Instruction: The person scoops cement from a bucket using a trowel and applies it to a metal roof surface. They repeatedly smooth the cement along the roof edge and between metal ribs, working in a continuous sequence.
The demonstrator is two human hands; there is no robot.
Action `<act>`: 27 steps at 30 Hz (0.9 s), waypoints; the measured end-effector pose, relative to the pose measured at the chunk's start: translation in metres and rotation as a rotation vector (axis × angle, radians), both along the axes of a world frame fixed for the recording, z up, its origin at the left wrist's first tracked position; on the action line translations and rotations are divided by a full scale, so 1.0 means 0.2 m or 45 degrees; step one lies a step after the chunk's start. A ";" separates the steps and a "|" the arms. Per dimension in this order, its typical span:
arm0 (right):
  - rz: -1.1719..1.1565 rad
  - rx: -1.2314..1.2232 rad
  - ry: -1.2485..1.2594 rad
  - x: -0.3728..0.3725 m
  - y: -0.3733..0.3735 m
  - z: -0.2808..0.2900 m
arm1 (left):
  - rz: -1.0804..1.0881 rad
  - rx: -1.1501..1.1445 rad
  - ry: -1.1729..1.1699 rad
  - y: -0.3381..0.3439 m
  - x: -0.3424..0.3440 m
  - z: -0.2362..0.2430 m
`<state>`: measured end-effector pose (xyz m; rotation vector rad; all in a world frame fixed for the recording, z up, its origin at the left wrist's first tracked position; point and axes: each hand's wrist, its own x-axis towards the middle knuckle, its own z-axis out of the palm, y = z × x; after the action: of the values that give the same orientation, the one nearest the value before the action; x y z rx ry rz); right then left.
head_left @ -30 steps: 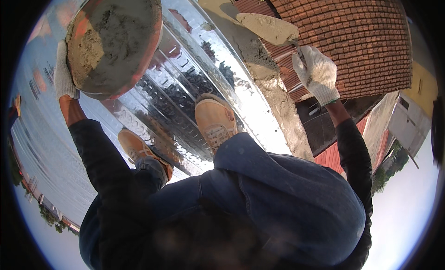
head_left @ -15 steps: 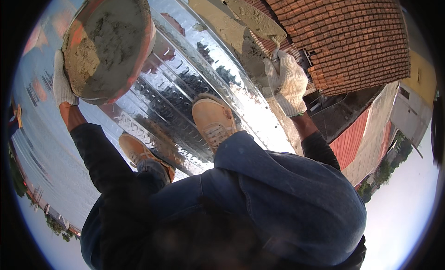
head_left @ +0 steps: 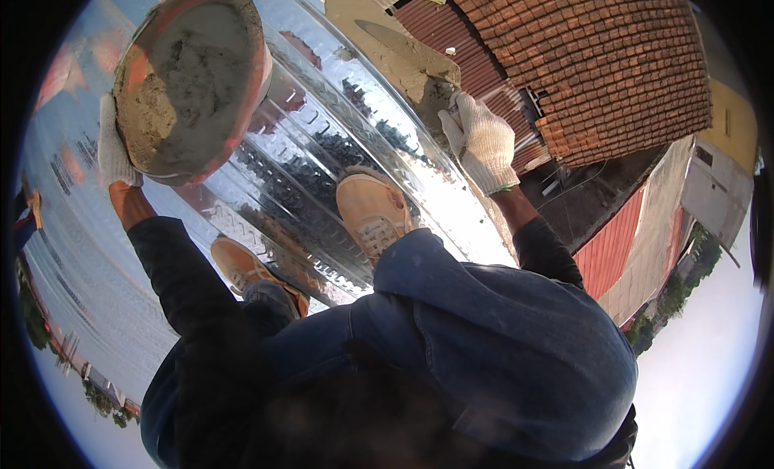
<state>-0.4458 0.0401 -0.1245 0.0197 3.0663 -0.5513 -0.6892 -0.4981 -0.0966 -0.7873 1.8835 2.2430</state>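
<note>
My left hand [head_left: 117, 147], in a white knit glove, grips the left side of a round reddish bucket [head_left: 260, 70]. Wet grey mortar [head_left: 197, 82] lies inside it, with a drier sandy patch on the left. At the upper right, my gloved right hand [head_left: 484, 143] is closed around the handle of a trowel [head_left: 431, 62]. The blade is smeared with mortar and points away to the upper left. It lies on or just above the mortar-covered top of a narrow wall [head_left: 343, 10]; which of the two I cannot tell.
Shiny ribbed metal sheeting [head_left: 274, 179] lies under my tan shoes [head_left: 371, 207]. Beyond the wall's edge, lower down, are a tiled roof [head_left: 597, 66] and rusty corrugated sheets [head_left: 451, 34]. Another person's arm [head_left: 34, 207] shows at the far left.
My right hand has moved left with the trowel, whose blade has shifted left and downward onto or close over the wall top. The bucket and my left hand have barely shifted.
</note>
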 end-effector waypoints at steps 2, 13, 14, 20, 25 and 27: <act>-0.217 0.035 -0.131 0.01 -0.02 0.00 | 0.026 -0.036 -0.017 0.00 -0.01 0.01; -0.281 0.043 0.048 0.00 -0.04 0.00 | 0.031 -0.020 -0.015 -0.03 -0.02 0.01; -0.254 0.042 -0.016 0.00 -0.02 -0.02 | 0.028 -0.023 -0.004 -0.04 -0.03 0.00; -0.229 0.002 -0.083 0.01 0.01 -0.02 | 0.032 0.026 -0.026 -0.04 -0.02 -0.01; -0.179 -0.016 -0.265 -0.01 0.01 -0.03 | 0.035 0.048 0.004 -0.05 -0.03 -0.01; -0.225 -0.015 -0.231 0.00 0.01 -0.03 | 0.051 0.044 -0.003 -0.03 -0.02 0.00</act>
<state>-0.4453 0.0416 -0.1308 0.3243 2.9007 -0.5418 -0.6930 -0.5045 -0.0964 -0.8293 1.8385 2.2903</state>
